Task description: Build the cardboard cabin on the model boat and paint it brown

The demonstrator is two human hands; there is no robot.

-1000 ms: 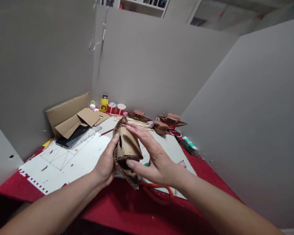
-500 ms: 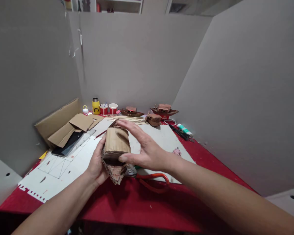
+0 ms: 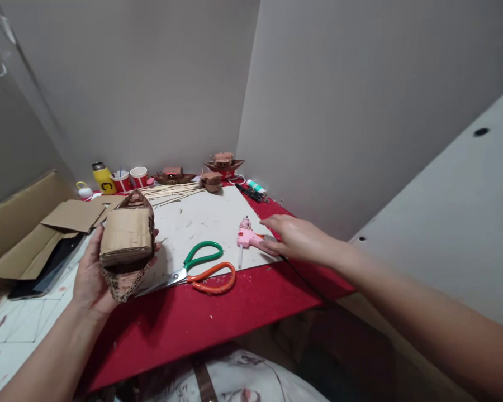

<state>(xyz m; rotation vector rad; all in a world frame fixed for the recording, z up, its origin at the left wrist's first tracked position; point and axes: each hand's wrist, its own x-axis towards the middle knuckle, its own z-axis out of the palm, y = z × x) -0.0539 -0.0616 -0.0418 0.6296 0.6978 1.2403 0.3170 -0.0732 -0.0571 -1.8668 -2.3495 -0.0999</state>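
My left hand [image 3: 93,282] is wrapped round a cardboard model boat [image 3: 126,237] with a curved, light tan roof, held up over the left part of the paper. To the right, a pink glue gun [image 3: 247,237] lies on its side, a clear glue stick poking out of it. My right hand [image 3: 295,239] reaches over the gun's handle with fingers stretched apart; whether the thumb touches the handle I cannot tell. Between the hands lie scissors [image 3: 178,276] with one green and one orange handle loop, their blade tips partly hidden beneath the boat.
Cardboard pieces [image 3: 73,215] and a dark phone-like slab [image 3: 46,268] lie at left. Along the back stand a yellow bottle [image 3: 103,180], paper cups [image 3: 138,177], thin sticks [image 3: 171,191] and other model boats [image 3: 224,163]. A glue tube [image 3: 256,187] sits at back right. Grey walls enclose the table.
My right hand has let go of the boat and moved right to the glue gun. My left hand keeps holding the boat. The view has turned right, uncovering the scissors.
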